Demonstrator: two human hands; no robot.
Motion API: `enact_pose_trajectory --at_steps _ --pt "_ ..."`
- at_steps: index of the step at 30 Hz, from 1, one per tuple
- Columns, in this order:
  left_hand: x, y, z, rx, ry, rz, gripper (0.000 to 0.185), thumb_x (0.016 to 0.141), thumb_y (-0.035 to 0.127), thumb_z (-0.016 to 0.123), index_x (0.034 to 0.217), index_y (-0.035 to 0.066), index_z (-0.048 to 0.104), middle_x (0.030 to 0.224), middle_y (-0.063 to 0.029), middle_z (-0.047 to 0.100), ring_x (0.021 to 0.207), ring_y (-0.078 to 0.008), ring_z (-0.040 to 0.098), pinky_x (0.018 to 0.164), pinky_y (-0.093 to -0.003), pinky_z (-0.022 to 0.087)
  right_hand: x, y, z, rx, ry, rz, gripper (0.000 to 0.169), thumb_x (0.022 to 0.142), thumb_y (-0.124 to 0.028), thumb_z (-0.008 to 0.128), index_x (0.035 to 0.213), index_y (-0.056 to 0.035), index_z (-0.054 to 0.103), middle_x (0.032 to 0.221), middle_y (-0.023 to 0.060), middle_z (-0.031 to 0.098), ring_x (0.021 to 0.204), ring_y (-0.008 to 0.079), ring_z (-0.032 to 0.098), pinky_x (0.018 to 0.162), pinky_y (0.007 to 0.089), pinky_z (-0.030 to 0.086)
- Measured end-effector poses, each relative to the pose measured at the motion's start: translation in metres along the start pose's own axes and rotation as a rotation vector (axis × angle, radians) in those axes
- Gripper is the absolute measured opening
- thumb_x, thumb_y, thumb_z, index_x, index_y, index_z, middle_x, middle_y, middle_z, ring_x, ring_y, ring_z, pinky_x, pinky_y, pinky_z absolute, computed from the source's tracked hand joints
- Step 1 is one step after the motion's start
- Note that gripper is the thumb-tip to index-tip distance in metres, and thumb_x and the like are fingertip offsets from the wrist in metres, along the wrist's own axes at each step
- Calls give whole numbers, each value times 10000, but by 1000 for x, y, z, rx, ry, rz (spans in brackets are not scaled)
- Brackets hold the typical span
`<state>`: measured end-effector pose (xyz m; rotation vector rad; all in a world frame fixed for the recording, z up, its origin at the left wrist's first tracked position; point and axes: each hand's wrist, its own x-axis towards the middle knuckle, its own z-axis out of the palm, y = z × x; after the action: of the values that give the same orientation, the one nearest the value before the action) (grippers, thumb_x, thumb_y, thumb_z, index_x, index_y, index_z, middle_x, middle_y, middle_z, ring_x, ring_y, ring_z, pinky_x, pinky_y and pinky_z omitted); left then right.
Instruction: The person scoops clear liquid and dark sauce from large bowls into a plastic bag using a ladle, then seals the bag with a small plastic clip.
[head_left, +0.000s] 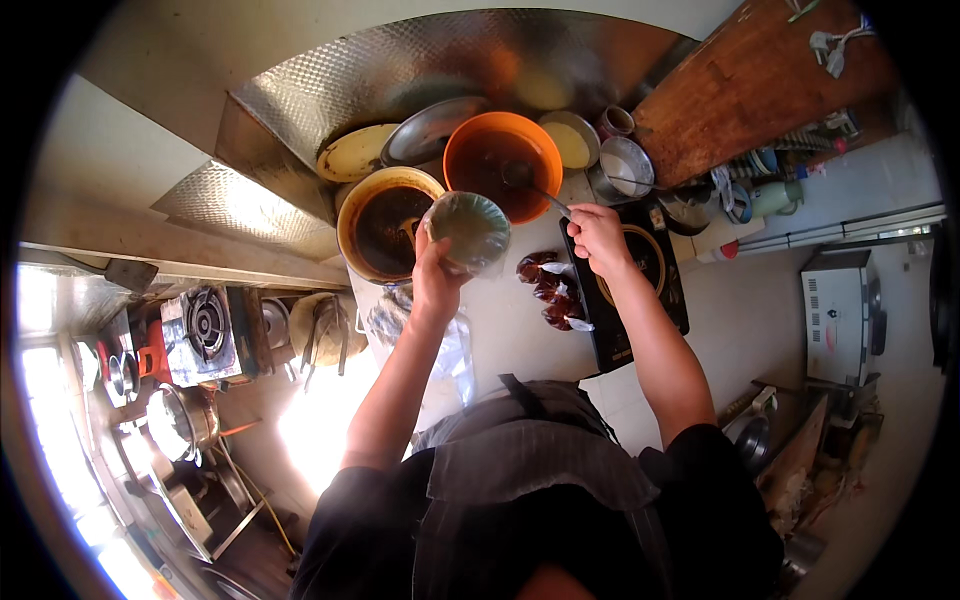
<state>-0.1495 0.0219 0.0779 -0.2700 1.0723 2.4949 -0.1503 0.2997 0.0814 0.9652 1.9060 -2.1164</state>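
Observation:
My left hand (437, 279) holds up a small round bowl (472, 231) with thin clear plastic over it, a bag or film. The bowl hangs above the table, between a yellow-rimmed pot (346, 232) of dark sauce and an orange basin (556, 159) of reddish-brown liquid. Gripped by its handle in my right hand (598, 238) is a metal ladle (553, 202), its head in the orange basin. Several tied plastic bags of dark red liquid (559, 294) lie below my right hand. A pale handle rests inside the dark sauce.
An induction cooker (637, 304) lies right of the tied bags. Loose clear plastic bags (454, 352) are under my left forearm. Behind stand a metal lid (424, 129), a bowl with yellow contents (592, 139) and a metal pot (626, 166). A wooden board (757, 90) slants at upper right.

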Motion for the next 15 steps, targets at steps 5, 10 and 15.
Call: enact_pose_trajectory --at_steps 5,10,15 --pt "8 -3 2 3 -26 10 657 909 209 443 1563 207 375 1485 -99 507 1337 -304 570 955 -495 591 -53 -38 -1 62 -90 -24 231 1037 -92 554 1197 38 658 751 47 579 504 54 413 415 237 318" --pt "19 -5 9 -43 -62 0 676 903 214 463 1571 212 359 1508 -107 492 1348 -327 561 974 -527 576 -97 -39 -2 -17 -154 -99 227 1060 -122 563 1183 22 689 729 37 590 511 43 426 429 230 334" --pt "19 -7 11 -96 -80 -16 711 891 230 487 1585 212 334 1524 -116 495 1378 -360 541 1022 -566 546 -115 -17 -1 -521 -146 -586 250 1054 -128 585 1213 31 695 827 70 696 700 124 641 656 277 524"
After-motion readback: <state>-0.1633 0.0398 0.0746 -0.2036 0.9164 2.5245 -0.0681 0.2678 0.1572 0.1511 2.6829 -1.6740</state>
